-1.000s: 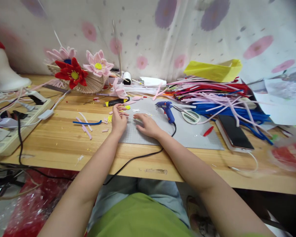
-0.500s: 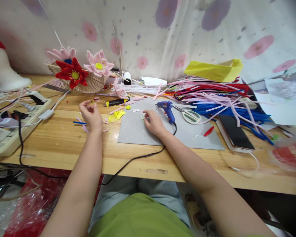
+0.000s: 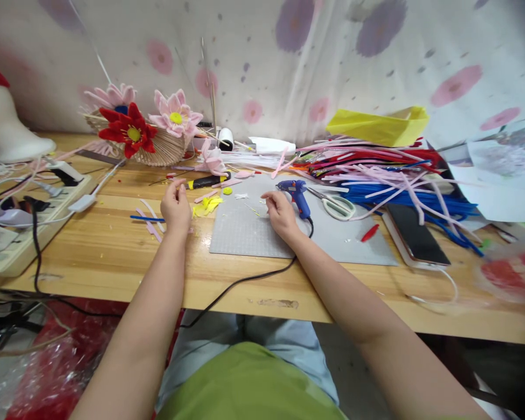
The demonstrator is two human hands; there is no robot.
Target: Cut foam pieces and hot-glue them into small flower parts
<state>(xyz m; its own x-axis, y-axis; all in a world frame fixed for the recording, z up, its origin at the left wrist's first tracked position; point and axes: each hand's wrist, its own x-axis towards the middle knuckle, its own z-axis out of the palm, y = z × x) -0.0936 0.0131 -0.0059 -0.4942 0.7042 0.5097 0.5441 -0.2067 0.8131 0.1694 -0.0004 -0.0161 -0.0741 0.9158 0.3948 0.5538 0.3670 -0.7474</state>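
Note:
My left hand (image 3: pixel 176 205) is over the wooden table beside yellow scraps (image 3: pixel 207 205), its fingers curled loosely and apart, with nothing visible in it. My right hand (image 3: pixel 280 213) rests on the grey cutting mat (image 3: pixel 240 233), fingers bent and apart, holding nothing I can see. Just right of it lies a blue glue gun (image 3: pixel 298 198), and to its left a thin yellow-tipped piece (image 3: pixel 252 210). A black and yellow cutter (image 3: pixel 208 181) lies behind my left hand. Left of that hand are a blue strip (image 3: pixel 146 219) and pink strips (image 3: pixel 151 228).
Scissors (image 3: pixel 339 207), a red petal (image 3: pixel 370 233) and a phone (image 3: pixel 417 234) lie to the right. Pipe cleaners (image 3: pixel 376 163) are heaped behind them. Fuzzy flowers (image 3: pixel 133 134) stand back left, near a power strip (image 3: pixel 39 227). A black cord (image 3: pixel 240 281) crosses the table's front.
My left hand has moved right, uncovering a pale strip. My right hand has shifted slightly right, away from the thin yellow-tipped piece and closer to the glue gun.

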